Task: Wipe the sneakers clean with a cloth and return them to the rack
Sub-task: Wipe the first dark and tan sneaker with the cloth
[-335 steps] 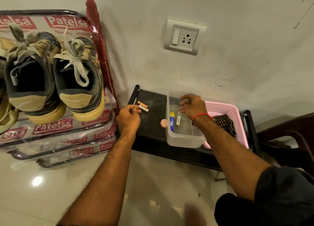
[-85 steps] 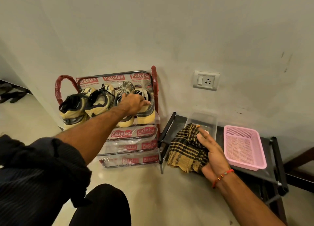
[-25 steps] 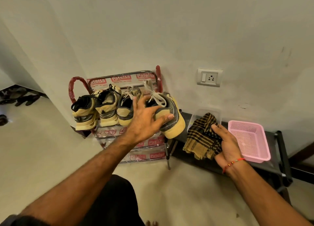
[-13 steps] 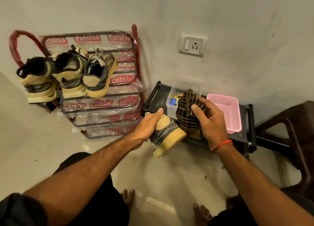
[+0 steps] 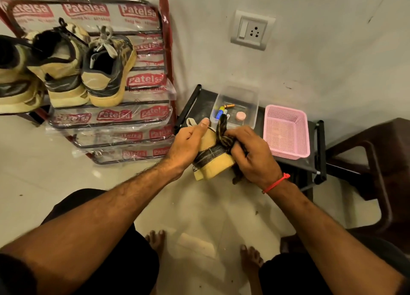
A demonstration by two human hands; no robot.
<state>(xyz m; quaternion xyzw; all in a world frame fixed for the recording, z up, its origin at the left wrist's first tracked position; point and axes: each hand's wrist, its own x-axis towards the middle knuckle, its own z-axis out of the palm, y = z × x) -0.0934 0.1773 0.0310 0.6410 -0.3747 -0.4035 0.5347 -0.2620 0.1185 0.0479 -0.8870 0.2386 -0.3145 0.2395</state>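
My left hand [image 5: 187, 146] grips a tan and black sneaker [image 5: 213, 161] with a yellow sole, held in the air in front of the low black table. My right hand [image 5: 250, 155] holds a bunched black and yellow checked cloth [image 5: 223, 131] against the right side of that sneaker. Most of the cloth is hidden under my fingers. Three more sneakers [image 5: 106, 70] of the same kind stand on the top shelf of the red metal rack [image 5: 165, 39] at the upper left. The right end of that shelf has no shoe on it.
A low black table [image 5: 312, 159] by the wall carries a clear plastic box [image 5: 250, 104] with batteries and a pink basket [image 5: 287, 132]. A dark chair [image 5: 381, 161] stands at the right. A wall socket [image 5: 251, 29] is above the table. My bare feet rest on the tiled floor [image 5: 199, 217].
The sneaker came off the rack in my left hand and down in front of the table. My right hand lifted the cloth off the table and brought it onto the shoe.
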